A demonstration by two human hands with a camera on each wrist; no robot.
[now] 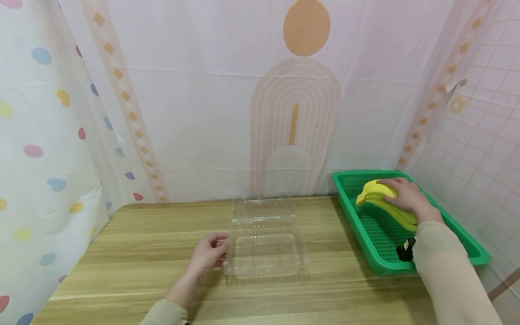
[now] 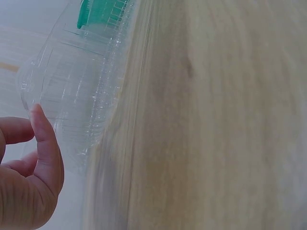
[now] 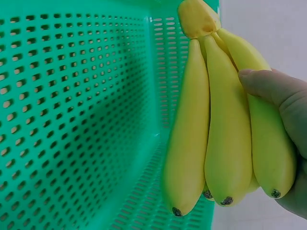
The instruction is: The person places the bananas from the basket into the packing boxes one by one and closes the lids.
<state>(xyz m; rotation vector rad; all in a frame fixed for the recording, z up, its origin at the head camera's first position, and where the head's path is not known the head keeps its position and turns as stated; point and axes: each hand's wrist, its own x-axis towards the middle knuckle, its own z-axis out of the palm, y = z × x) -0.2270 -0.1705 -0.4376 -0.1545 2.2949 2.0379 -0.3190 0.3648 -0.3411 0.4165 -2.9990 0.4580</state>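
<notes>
A clear plastic clamshell container (image 1: 266,272) lies on the table with its lid (image 1: 264,210) folded back toward the wall. At its left rim, my left hand (image 1: 209,253) has thumb and finger at the edge, and in the left wrist view they appear to pinch it. On the right, my right hand (image 1: 408,198) grips a bunch of yellow bananas (image 3: 228,124) from its side, thumb across one banana. The bunch is held over the green basket (image 1: 359,232), its stem end pointing left in the head view. My sleeve hides the basket's near right part.
The wooden table (image 1: 154,253) reaches back to a patterned curtain (image 1: 203,126). The basket has raised, perforated walls and stands close to the curtain on the right. A small black object (image 1: 405,250) shows by my right cuff.
</notes>
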